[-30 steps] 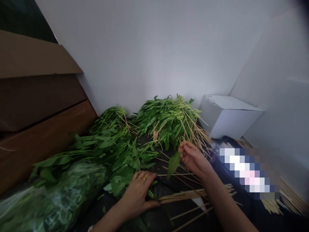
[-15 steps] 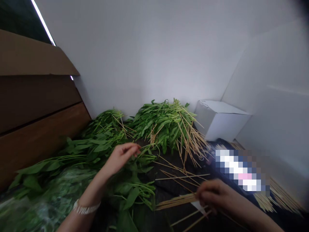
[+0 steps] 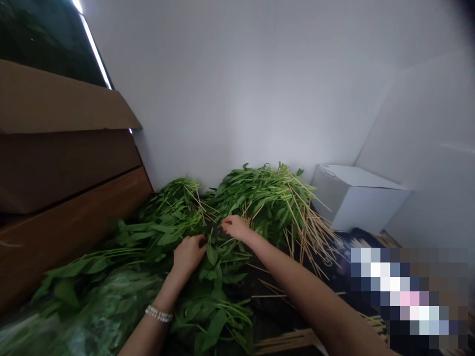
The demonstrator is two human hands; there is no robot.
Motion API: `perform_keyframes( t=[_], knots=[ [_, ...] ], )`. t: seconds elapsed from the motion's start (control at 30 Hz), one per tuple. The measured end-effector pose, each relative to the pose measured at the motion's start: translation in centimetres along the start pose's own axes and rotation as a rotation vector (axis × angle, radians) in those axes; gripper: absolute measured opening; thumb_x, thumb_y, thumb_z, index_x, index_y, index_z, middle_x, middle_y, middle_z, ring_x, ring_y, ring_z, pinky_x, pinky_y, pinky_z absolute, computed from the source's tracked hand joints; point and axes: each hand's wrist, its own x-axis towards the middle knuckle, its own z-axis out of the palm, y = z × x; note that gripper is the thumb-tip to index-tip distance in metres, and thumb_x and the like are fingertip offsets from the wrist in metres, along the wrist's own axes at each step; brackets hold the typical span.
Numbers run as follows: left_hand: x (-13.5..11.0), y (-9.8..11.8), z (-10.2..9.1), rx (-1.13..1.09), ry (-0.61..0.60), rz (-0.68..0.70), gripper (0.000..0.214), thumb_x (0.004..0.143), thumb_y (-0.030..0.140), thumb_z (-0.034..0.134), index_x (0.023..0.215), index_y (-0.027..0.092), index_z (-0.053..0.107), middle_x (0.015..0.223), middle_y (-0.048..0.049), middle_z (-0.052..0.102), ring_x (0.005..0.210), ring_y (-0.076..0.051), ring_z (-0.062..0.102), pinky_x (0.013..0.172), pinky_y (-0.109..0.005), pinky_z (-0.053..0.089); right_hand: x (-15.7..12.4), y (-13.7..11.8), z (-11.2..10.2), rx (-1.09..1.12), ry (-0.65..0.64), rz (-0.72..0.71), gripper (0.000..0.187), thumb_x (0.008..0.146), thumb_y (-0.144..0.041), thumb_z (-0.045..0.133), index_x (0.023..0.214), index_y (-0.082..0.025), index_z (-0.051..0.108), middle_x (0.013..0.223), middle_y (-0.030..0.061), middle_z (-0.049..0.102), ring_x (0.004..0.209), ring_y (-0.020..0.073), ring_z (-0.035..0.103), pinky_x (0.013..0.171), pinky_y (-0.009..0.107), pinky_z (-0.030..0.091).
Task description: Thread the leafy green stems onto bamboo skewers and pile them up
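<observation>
My left hand [image 3: 189,254], a beaded bracelet at its wrist, is closed in a pinch over the leafy greens. Right at its fingertips is a leafy green stem [image 3: 211,252], apparently gripped. Reaching across to the left, my right hand [image 3: 234,228] is also closed, just beyond and to the right of the left one. Whatever its fingers hold is hidden or too thin to make out. Loose leafy greens [image 3: 222,316] lie below the hands. Behind the right hand sits a large heap of greens [image 3: 252,183] with thin wooden sticks [image 3: 311,222] poking out to the right.
A smaller pile of greens with sticks [image 3: 185,190] lies at the back left. Clear plastic [image 3: 122,301] covers greens at front left. More sticks [image 3: 289,341] lie bundled at the front. A white box [image 3: 371,202] stands back right; a cardboard box [image 3: 67,163] is left.
My right hand has moved from the sticks at the front right, leftward and away from me, to beside the left hand. The left hand stays among the greens. The view has shifted slightly.
</observation>
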Motion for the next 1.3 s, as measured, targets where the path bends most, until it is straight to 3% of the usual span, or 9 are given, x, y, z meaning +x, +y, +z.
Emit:
perform_keyframes(
  t=[0.13,0.33,0.53,0.63,0.73,0.87,1.0,1.2,1.3],
  knots=[
    [-0.1,-0.2,0.4,-0.042,0.032,0.043,0.026,0.081,0.032,0.053,0.099,0.026,0.071,0.089,-0.0075,0.070,0.086,-0.022,0.064,0.068,-0.028,0.044,2.6,0.5,3.0,0.012,0.012,0.132,0.005,0.066,-0.017,0.073,0.068,-0.017,0.069,0.076,0.0057,0.071,0.091,0.0244,0.065,0.077,0.029,0.045],
    [0.2,-0.6,0.8,-0.296,0.124,0.162,0.028,0.081,0.027,0.053,0.104,0.022,0.069,0.088,-0.0052,0.073,0.084,-0.021,0.066,0.078,-0.031,0.048,3.6,-0.7,5.1,0.260,0.028,0.261,0.020,0.057,-0.023,0.080,0.071,-0.018,0.066,0.057,-0.0009,0.063,0.059,0.0161,0.060,0.054,0.025,0.044],
    [0.9,-2.0,-0.3,-0.782,0.497,-0.067,0.036,0.086,0.038,0.049,0.111,0.017,0.064,0.093,-0.0074,0.074,0.088,-0.022,0.067,0.083,-0.033,0.049,1.5,-1.3,0.5,0.749,0.088,0.178,0.020,0.068,-0.030,0.076,0.074,-0.018,0.061,0.065,-0.0006,0.067,0.051,0.0092,0.057,0.045,0.018,0.041],
    [1.1,-2.4,-0.7,-0.904,0.560,-0.155,0.040,0.086,0.043,0.048,0.110,0.016,0.065,0.090,-0.0076,0.074,0.083,-0.022,0.066,0.079,-0.033,0.049,-1.0,-0.1,-2.4,0.963,0.159,0.146,0.028,0.067,-0.035,0.078,0.070,-0.019,0.055,0.067,-0.0011,0.067,0.052,0.0085,0.058,0.045,0.017,0.043],
    [1.2,-2.2,-0.8,-0.984,0.580,-0.153,0.043,0.086,0.045,0.047,0.111,0.015,0.064,0.088,-0.0073,0.073,0.073,-0.020,0.064,0.073,-0.031,0.050,-3.5,1.5,-3.6,1.126,0.212,0.142,0.035,0.065,-0.037,0.081,0.069,-0.020,0.051,0.065,-0.0028,0.067,0.051,0.0074,0.057,0.042,0.016,0.041],
    [0.8,-1.3,-0.9,-1.010,0.586,-0.085,0.042,0.087,0.046,0.046,0.111,0.015,0.062,0.085,-0.0065,0.072,0.067,-0.018,0.061,0.071,-0.030,0.049,-5.5,2.8,-3.3,1.265,0.222,0.152,0.033,0.068,-0.033,0.081,0.071,-0.020,0.051,0.066,-0.0024,0.068,0.052,0.0072,0.059,0.042,0.014,0.040],
    [0.4,-0.7,-1.4,-1.013,0.560,-0.029,0.042,0.086,0.049,0.048,0.105,0.015,0.063,0.084,-0.0058,0.071,0.067,-0.017,0.060,0.069,-0.029,0.048,-6.1,3.4,-3.2,1.334,0.190,0.147,0.021,0.074,-0.025,0.077,0.076,-0.019,0.057,0.072,0.0000,0.071,0.055,0.0084,0.062,0.044,0.015,0.045],
    [0.2,0.0,-2.0,-1.137,0.394,-0.017,0.040,0.084,0.052,0.048,0.085,0.016,0.063,0.078,-0.0053,0.070,0.068,-0.018,0.060,0.067,-0.028,0.048,-6.2,4.4,-3.6,1.371,0.111,0.134,0.010,0.077,-0.014,0.070,0.077,-0.018,0.062,0.070,0.0005,0.071,0.050,0.0083,0.060,0.042,0.015,0.046],
    [0.3,0.2,-1.9,-1.139,0.449,-0.043,0.034,0.083,0.050,0.050,0.084,0.018,0.059,0.079,-0.0038,0.068,0.071,-0.018,0.061,0.067,-0.027,0.048,-6.3,4.6,-3.7,1.393,0.102,0.126,0.010,0.078,-0.011,0.069,0.078,-0.018,0.062,0.074,0.0009,0.071,0.058,0.0093,0.064,0.048,0.016,0.050]
  ],
)
